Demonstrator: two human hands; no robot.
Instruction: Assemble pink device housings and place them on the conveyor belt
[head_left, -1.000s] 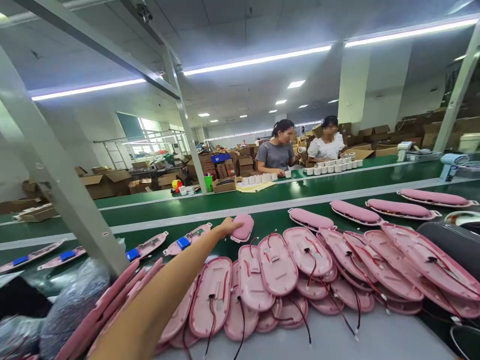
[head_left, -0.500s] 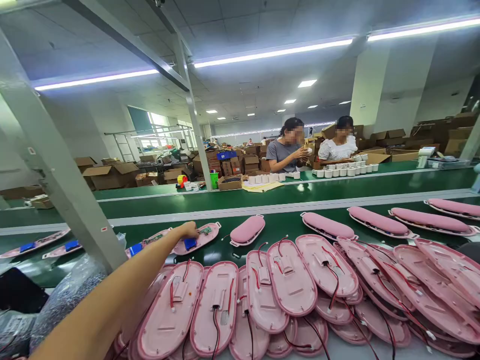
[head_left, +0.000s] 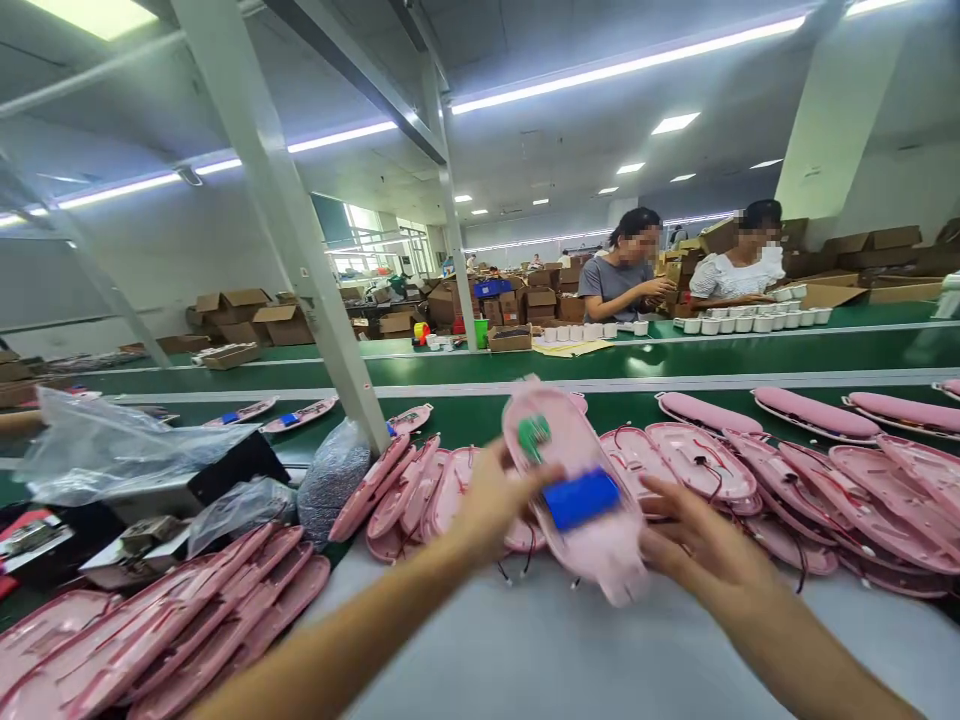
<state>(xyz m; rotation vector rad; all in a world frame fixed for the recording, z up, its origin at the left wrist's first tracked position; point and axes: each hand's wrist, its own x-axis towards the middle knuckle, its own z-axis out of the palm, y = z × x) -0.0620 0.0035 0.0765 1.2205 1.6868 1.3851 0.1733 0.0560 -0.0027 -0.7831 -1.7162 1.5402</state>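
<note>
A pink oval shell (head_left: 574,440) with a blue block (head_left: 582,499) and a green circuit board (head_left: 533,438) inside is tilted above the near table. My left hand (head_left: 499,500) grips its left edge, thumb over the inside. My right hand (head_left: 697,535) is at the shell's lower right edge, fingers apart; whether they touch it is unclear. Behind and to the right lie piled pink shells (head_left: 701,462) with red and black wires.
More pink shells (head_left: 217,610) are stacked at the lower left, near plastic bags (head_left: 112,440) and a dark box (head_left: 236,465). A green conveyor (head_left: 645,375) carries pink parts. Two people sit across it beside white cups (head_left: 757,320). A metal post (head_left: 300,260) stands left.
My left arm has drawn back from the conveyor, and a shell with a blue block is now in my left hand. My right hand has come into view. The view has turned left.
</note>
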